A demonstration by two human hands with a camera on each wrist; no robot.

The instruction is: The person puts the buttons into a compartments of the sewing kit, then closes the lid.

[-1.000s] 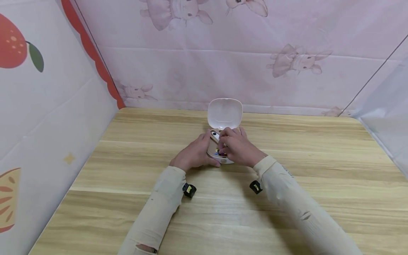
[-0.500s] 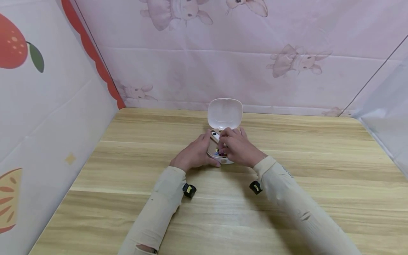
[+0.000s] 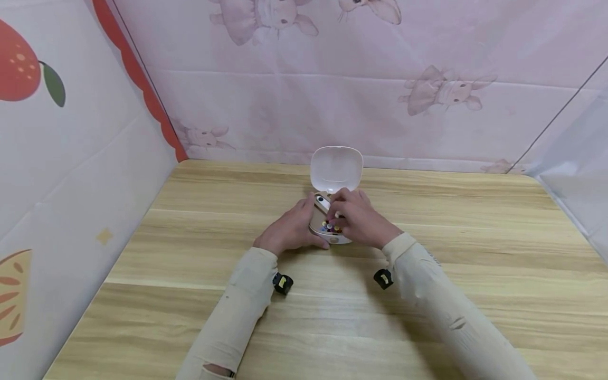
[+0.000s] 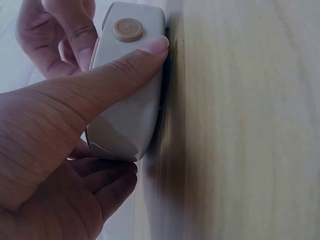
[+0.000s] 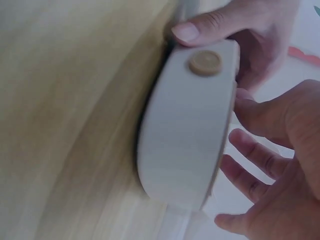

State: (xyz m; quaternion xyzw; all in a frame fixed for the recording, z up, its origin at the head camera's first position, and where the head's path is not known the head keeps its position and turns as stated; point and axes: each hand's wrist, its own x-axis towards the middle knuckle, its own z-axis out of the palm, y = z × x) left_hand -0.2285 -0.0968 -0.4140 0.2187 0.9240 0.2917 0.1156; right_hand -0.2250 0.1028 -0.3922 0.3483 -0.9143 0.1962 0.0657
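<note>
A small white case (image 3: 340, 240) with a round tan button (image 4: 128, 30) on its front stands on the table, its white lid (image 3: 336, 168) raised at the back. Its tan inner tray holds a long white piece (image 3: 323, 203) with a dark dot and several small coloured pieces (image 3: 328, 227). My left hand (image 3: 293, 228) grips the case's left side, thumb across the front face. My right hand (image 3: 359, 217) is over the tray's right half, fingers bent down to the small pieces. In the right wrist view its other fingers are spread; whether thumb and forefinger pinch anything is hidden.
The wooden table (image 3: 328, 327) spreads around the case. A pink rabbit-print cloth (image 3: 285, 111) hangs behind it, and a white fruit-print cloth (image 3: 85, 174) stands at the left. A black wrist camera (image 3: 283, 284) sits beside my left sleeve, another beside my right.
My right hand has lifted slightly and shifted a little to the right, and more of the small coloured pieces show beneath it. My left hand keeps its grip on the case.
</note>
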